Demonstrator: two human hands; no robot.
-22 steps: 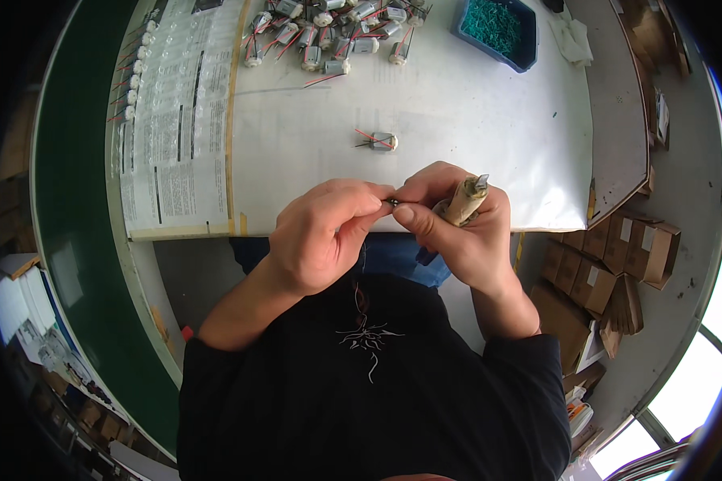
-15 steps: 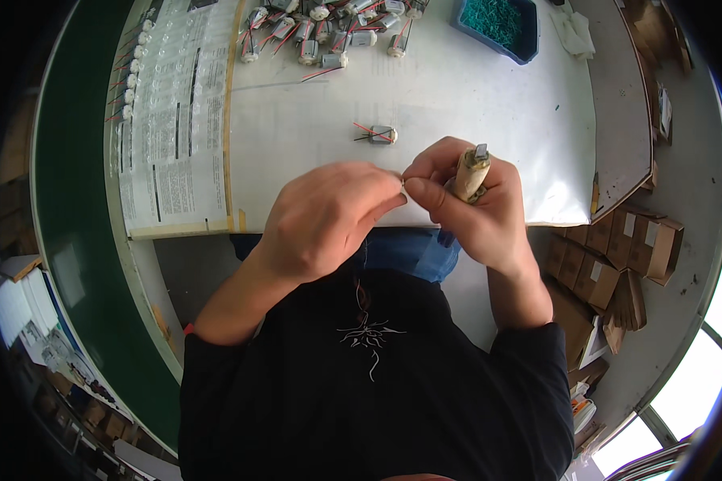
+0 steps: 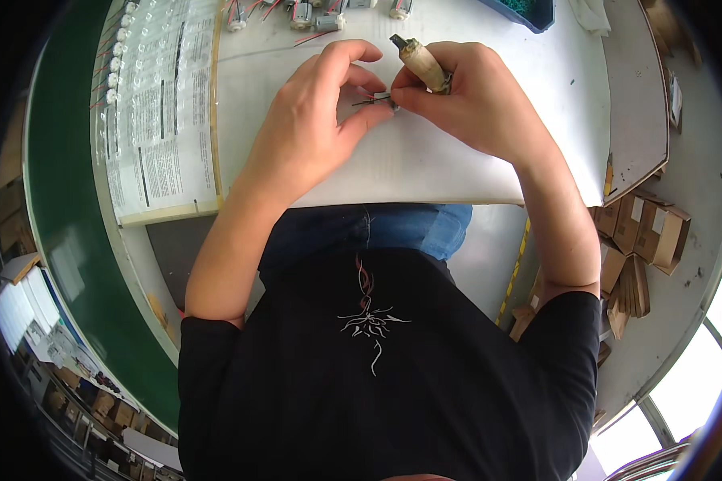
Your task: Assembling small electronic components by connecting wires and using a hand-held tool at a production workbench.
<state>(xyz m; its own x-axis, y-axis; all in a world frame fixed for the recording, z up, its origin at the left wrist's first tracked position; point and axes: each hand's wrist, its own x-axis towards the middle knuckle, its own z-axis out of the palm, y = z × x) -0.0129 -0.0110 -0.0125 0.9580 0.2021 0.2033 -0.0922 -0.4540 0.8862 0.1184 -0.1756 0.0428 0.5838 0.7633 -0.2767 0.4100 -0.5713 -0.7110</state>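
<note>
A small silver motor (image 3: 383, 97) with thin red and black wires is at the table's middle, partly hidden by fingers. My left hand (image 3: 317, 112) has its thumb and a finger closed about the motor from either side, its forefinger raised apart. My right hand (image 3: 473, 100) grips a tool with a tan, tape-wrapped handle (image 3: 423, 64), its dark metal end pointing up and left. The tool's other end is hidden in the palm. My right thumb and fingertip meet at the motor's right side; whether they pinch anything small there is hidden.
Several similar motors (image 3: 329, 22) lie at the far edge of the white table (image 3: 425, 172). A blue tray (image 3: 537, 22) with green bits stands far right. On the left, a row of motors (image 3: 116, 62) rests along a clear plastic tray over printed sheets (image 3: 164, 148). Cardboard boxes (image 3: 646, 232) are right.
Both hands have moved forward from the table's near edge to the single motor, and my left fingers have spread and come around it. The tool stays in my right hand. The view has shifted.
</note>
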